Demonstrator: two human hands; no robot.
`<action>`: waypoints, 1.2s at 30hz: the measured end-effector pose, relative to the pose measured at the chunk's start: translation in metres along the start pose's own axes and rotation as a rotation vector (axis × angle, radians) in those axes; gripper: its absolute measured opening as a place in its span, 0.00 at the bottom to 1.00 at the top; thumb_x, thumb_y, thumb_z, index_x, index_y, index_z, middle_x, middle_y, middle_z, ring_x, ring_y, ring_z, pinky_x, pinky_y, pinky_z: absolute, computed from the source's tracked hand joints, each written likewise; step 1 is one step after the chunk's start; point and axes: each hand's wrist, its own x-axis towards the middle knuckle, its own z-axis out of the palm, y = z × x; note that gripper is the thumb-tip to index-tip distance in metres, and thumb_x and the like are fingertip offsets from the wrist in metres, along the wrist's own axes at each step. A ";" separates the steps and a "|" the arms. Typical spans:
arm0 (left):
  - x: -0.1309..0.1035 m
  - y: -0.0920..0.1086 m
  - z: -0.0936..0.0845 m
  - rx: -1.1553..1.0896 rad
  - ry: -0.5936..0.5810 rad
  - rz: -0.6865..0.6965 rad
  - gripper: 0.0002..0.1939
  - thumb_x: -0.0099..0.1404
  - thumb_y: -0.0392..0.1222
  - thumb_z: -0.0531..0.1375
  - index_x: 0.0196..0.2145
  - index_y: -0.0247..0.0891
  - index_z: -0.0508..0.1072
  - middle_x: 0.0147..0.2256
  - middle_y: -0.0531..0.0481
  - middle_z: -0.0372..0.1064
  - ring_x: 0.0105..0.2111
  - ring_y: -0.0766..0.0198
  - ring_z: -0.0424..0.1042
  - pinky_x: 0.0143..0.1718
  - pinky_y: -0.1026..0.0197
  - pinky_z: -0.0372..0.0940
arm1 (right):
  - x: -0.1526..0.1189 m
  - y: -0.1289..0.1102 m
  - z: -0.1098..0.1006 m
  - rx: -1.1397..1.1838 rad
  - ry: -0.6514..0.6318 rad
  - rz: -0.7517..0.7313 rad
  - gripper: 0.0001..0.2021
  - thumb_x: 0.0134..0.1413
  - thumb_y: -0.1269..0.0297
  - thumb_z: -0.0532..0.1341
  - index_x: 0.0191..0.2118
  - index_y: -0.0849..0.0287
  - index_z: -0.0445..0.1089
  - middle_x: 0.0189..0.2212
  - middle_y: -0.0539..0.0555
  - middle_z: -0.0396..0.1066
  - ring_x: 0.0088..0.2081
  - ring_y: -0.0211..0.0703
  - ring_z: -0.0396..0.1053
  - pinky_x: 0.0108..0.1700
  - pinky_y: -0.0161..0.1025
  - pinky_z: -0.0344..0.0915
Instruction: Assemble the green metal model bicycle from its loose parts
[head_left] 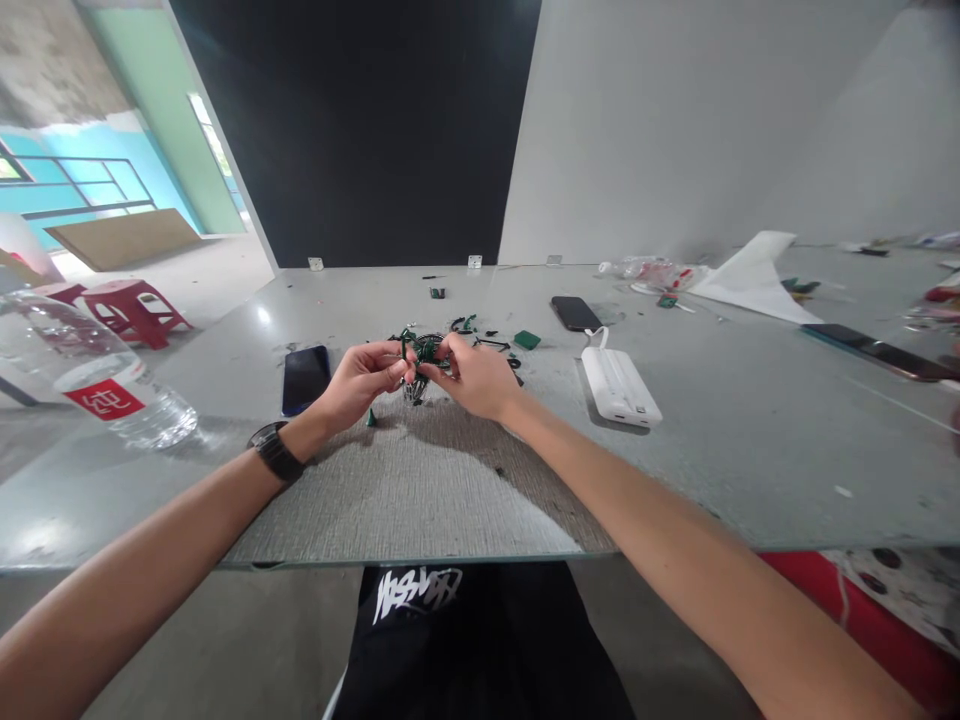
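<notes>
Over the middle of the table, my two hands meet at a small dark green and black model assembly (427, 348) with thin, spindly parts. My left hand (367, 373), with a dark watch on its wrist, is closed in a pinch on a thin green part (405, 346) at the assembly's left side. From the right, the thumb and fingers of my right hand (480, 375) are closed on the assembly, partly covering it. Just below my left hand stands a small green piece (371, 417). More loose green and black parts (465, 325) lie behind my hands.
A dark phone (306, 380) lies left of my hands, with a large water bottle (124, 385) further left. To the right are a green block (527, 340), another phone (575, 313) and a white power bank (619, 385). A black and grey panel (360, 130) rises behind the table.
</notes>
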 end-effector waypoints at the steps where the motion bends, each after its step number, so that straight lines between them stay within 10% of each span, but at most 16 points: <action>1: 0.000 0.000 0.000 0.001 -0.001 -0.002 0.10 0.61 0.45 0.70 0.34 0.36 0.78 0.26 0.51 0.70 0.24 0.69 0.61 0.25 0.65 0.56 | 0.000 0.000 0.000 -0.002 -0.004 -0.012 0.23 0.66 0.39 0.51 0.42 0.56 0.63 0.24 0.51 0.68 0.23 0.40 0.60 0.28 0.39 0.48; 16: 0.001 -0.001 0.001 -0.043 -0.024 -0.046 0.10 0.60 0.45 0.70 0.34 0.36 0.77 0.25 0.51 0.71 0.23 0.69 0.61 0.25 0.64 0.54 | 0.000 0.008 -0.009 -0.048 -0.038 -0.142 0.24 0.68 0.44 0.52 0.60 0.53 0.62 0.22 0.48 0.67 0.23 0.41 0.60 0.29 0.38 0.49; 36: -0.001 -0.001 0.002 0.047 -0.071 -0.018 0.11 0.63 0.45 0.68 0.29 0.35 0.77 0.28 0.49 0.69 0.25 0.69 0.61 0.25 0.65 0.54 | 0.002 0.007 -0.005 0.093 0.010 0.030 0.22 0.72 0.44 0.42 0.43 0.54 0.63 0.19 0.46 0.61 0.21 0.39 0.56 0.29 0.37 0.48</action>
